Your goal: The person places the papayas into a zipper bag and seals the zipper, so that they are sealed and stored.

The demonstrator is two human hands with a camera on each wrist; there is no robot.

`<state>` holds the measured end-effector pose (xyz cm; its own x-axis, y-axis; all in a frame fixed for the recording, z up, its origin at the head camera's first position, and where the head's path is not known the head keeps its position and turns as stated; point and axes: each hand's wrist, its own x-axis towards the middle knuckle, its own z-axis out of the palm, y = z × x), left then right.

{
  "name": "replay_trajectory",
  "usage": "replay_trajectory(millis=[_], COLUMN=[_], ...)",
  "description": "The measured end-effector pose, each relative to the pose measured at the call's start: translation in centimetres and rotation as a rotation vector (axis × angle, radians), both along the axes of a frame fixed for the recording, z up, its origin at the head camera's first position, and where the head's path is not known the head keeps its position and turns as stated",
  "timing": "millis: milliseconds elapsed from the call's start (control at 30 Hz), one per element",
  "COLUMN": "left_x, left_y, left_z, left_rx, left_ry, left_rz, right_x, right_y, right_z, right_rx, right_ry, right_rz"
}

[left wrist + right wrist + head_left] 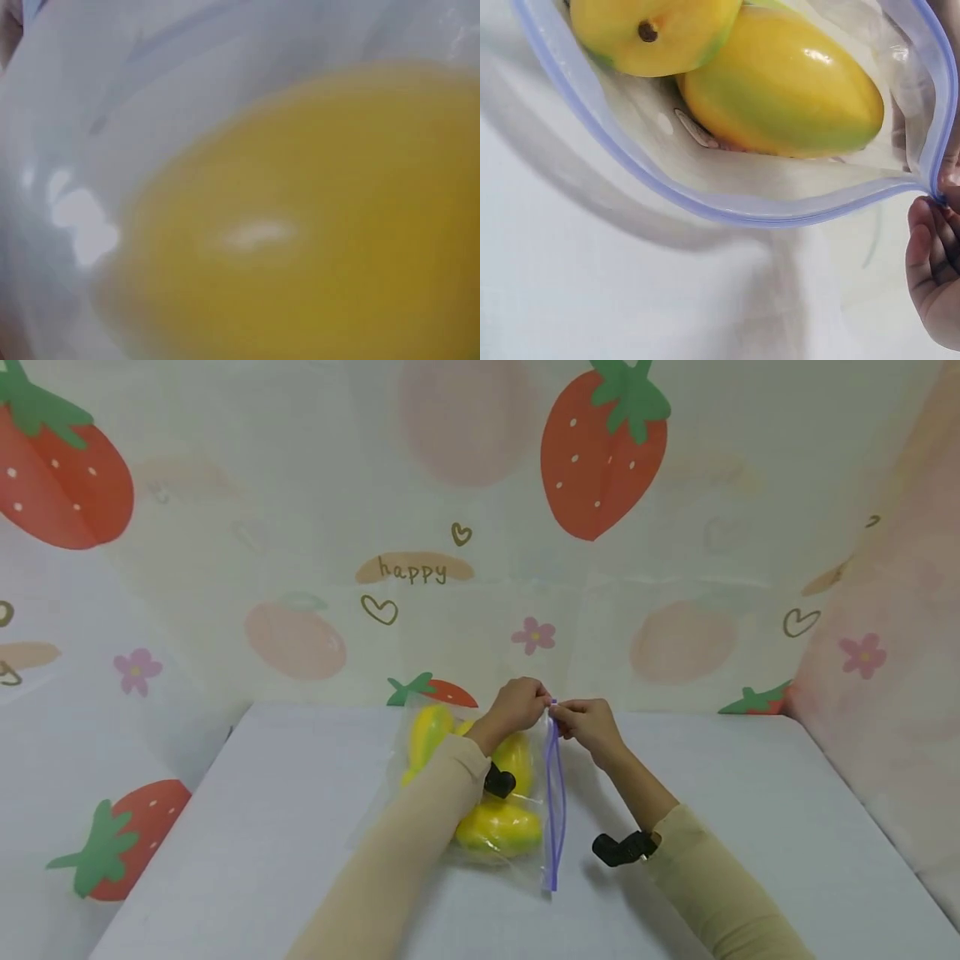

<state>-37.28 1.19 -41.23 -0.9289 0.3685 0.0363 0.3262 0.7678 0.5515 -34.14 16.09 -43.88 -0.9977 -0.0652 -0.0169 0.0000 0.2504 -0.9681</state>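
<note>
A clear zip bag with a purple zip edge lies on the table, its mouth toward the right. Several yellow-green mangoes are inside. At the far end of the zip, my left hand pinches the bag's corner, its forearm crossing over the bag. My right hand pinches the same corner from the right, fingertips close to the left ones. In the right wrist view the zip edges gape apart, showing mangoes within, and meet at the pinched corner. A blurred mango behind plastic fills the left wrist view.
A white-covered table extends around the bag. Behind it hangs a backdrop printed with strawberries, hearts and flowers. Black wrist devices sit at both cuffs, the left one right over the bag.
</note>
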Motion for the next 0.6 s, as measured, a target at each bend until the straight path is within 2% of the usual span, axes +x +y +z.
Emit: replay_trajectory(millis=[200,400,600], left_x=[0.3,0.2,0.0], left_y=[0.2,0.3,0.1], left_z=[0.1,-0.2,0.0], left_rx=[-0.01,-0.034,-0.022], left_ry=[-0.01,-0.023,-0.035], left_rz=[0.014,0.032,0.009], right_x=[0.2,0.7,1.1], right_y=[0.0,-0.3,-0.3], right_z=[-0.7,-0.9,-0.9], right_rx=[0.014,0.014,0.053], right_ry=[0.001,-0.008,0.017], right_rz=[-0.036,-0.025,-0.033])
